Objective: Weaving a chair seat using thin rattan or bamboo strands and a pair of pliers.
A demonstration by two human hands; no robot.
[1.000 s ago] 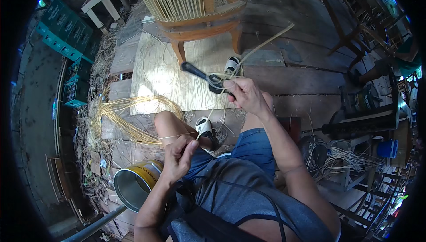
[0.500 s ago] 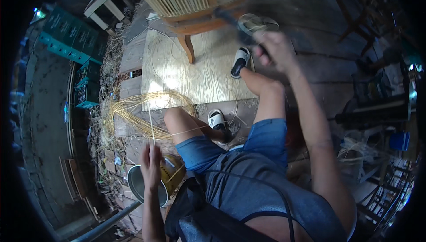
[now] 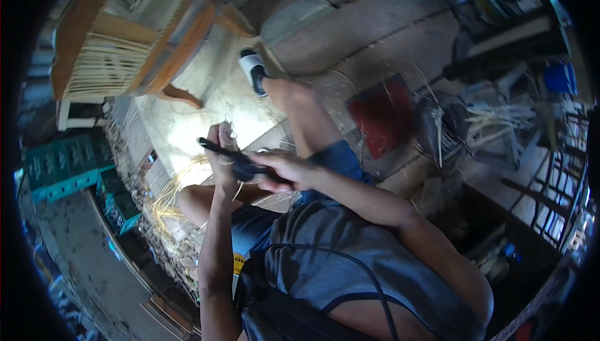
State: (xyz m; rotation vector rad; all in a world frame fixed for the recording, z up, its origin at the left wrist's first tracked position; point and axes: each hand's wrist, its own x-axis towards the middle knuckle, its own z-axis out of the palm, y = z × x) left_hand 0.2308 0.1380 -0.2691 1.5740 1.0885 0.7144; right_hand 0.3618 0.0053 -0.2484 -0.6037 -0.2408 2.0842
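Observation:
My right hand (image 3: 284,171) is closed around the grip of a black hand tool (image 3: 220,148) with a long bar-like end. Its exact kind is not clear. The bar crosses in front of my left hand (image 3: 221,165), whose fingers are curled around something. A pale, shiny looped piece (image 3: 230,133) shows at those fingers, too blurred to name. Both hands are close together above my lap. Beyond them stands a wooden chair (image 3: 172,47) with a pale woven cane panel (image 3: 106,66).
A bundle of golden cane strands (image 3: 165,206) lies left of my knee. Green crates (image 3: 65,166) stand along the left wall. On the right floor are a red square piece (image 3: 381,116) and a heap of pale strips (image 3: 494,119). A yellow pail (image 3: 238,263) shows by my left arm.
My right hand has come down and inward with the black tool, meeting my left hand, which has moved up. The view has swung right, so the chair now appears farther left.

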